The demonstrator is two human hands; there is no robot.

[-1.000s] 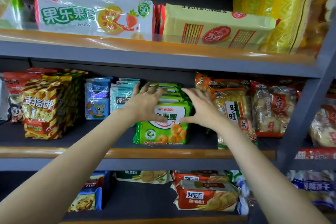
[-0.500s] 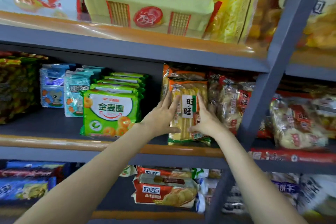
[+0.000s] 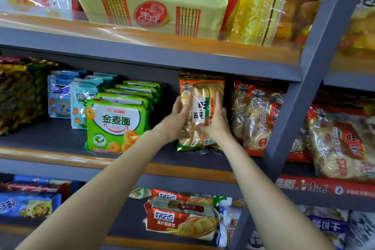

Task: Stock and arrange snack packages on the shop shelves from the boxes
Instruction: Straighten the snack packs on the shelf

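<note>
An orange rice-cracker bag [image 3: 203, 89] stands upright on the middle shelf [image 3: 60, 138]. My left hand [image 3: 176, 119] presses its left side and my right hand [image 3: 216, 122] grips its right side and front, fingers spread over the white label. Left of it stands a row of green biscuit packs [image 3: 116, 124], apart from my left hand. Red rice-cracker bags [image 3: 255, 113] stand just to the right of the held bag.
A grey upright post [image 3: 292, 111] divides the shelving at the right. Blue bear-biscuit packs [image 3: 60, 95] and striped bags [image 3: 18, 95] fill the middle shelf's left. Yellow packs [image 3: 150, 2] lie on the top shelf. Orange biscuit packs [image 3: 180, 219] lie on the lower shelf.
Both hands left the green biscuit packs and moved right to the orange rice-cracker bag, then closed around it. The bag now stands more upright. The view shifted right.
</note>
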